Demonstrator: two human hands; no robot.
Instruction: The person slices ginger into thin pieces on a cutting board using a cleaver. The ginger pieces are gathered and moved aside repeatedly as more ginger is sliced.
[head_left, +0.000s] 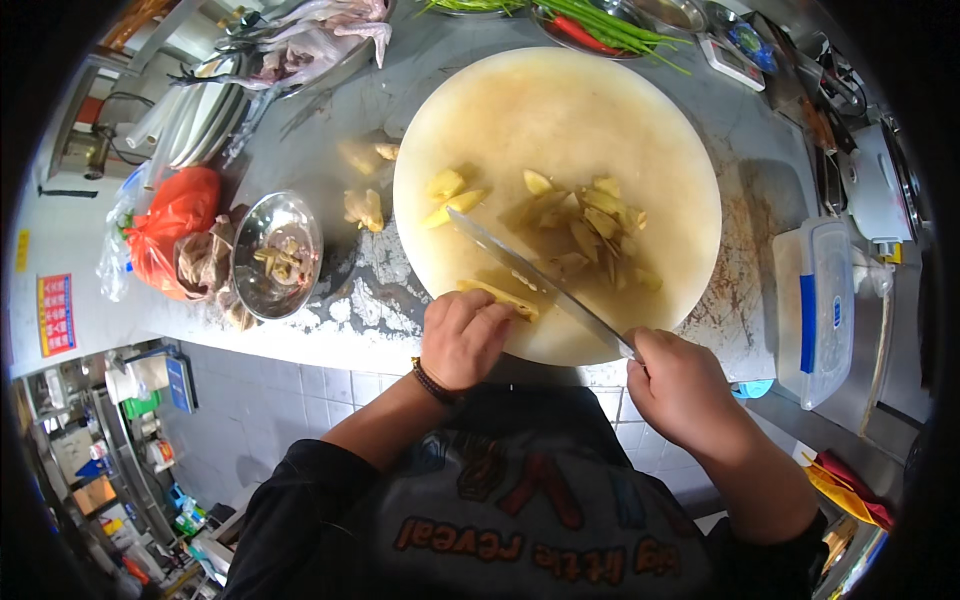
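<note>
My left hand (463, 334) presses a piece of ginger (501, 298) against the near edge of a round cutting board (555, 97). A knife (547, 285) is gripped by its handle in my right hand (679, 386). Its blade slants up and left across the board, just right of the held ginger, with small bits stuck to it. Cut ginger slices (600, 225) lie heaped right of the blade. Two larger ginger pieces (445, 184) rest near the board's left side, close to the knife tip.
Left of the board are ginger knobs (365, 210), a metal bowl (279, 300) with scraps, and a red plastic bag (184, 206). A plucked bird (315, 49) lies at the back left. Green stalks and red chillies (585, 34) sit behind; a lidded plastic box (829, 315) stands right.
</note>
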